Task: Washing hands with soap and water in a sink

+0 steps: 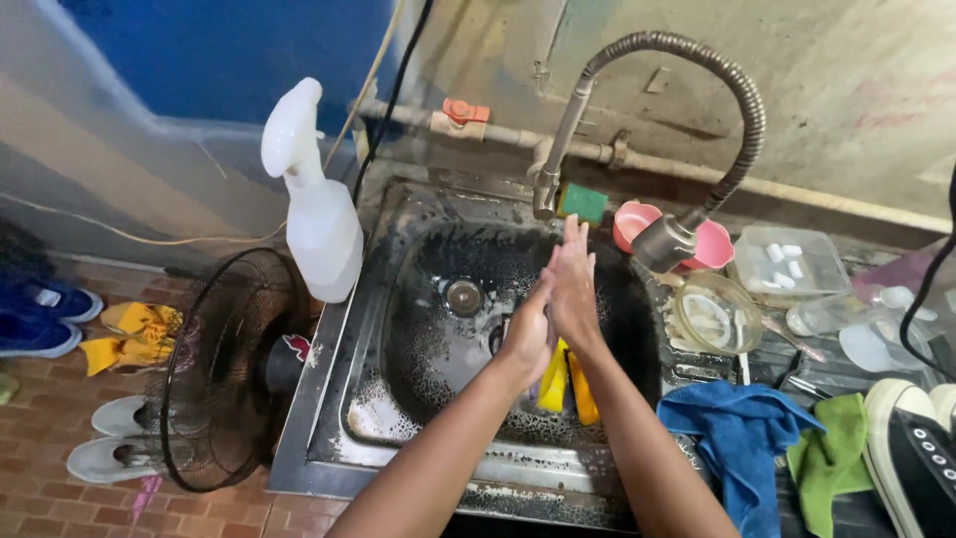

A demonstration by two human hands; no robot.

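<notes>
A stained, greyish plaster wall [846, 90] is seen behind the steel sink [398, 438], and a pale pipe [637, 159] with an orange valve [464, 112] is run along its foot. To the left, a blue panel [229, 50] is set above a grey wall section [90, 169], across which a thin cable [149, 239] is strung. The floor [40, 418] is laid with reddish-brown brick tiles. A black wire fan guard [214, 369] is stood on it beside the sink, and blue shoes [40, 319], yellow sandals [134, 334] and white slippers [110, 438] are lined up near the wall. The dark worktop [846, 364] at the right is dimly lit.
</notes>
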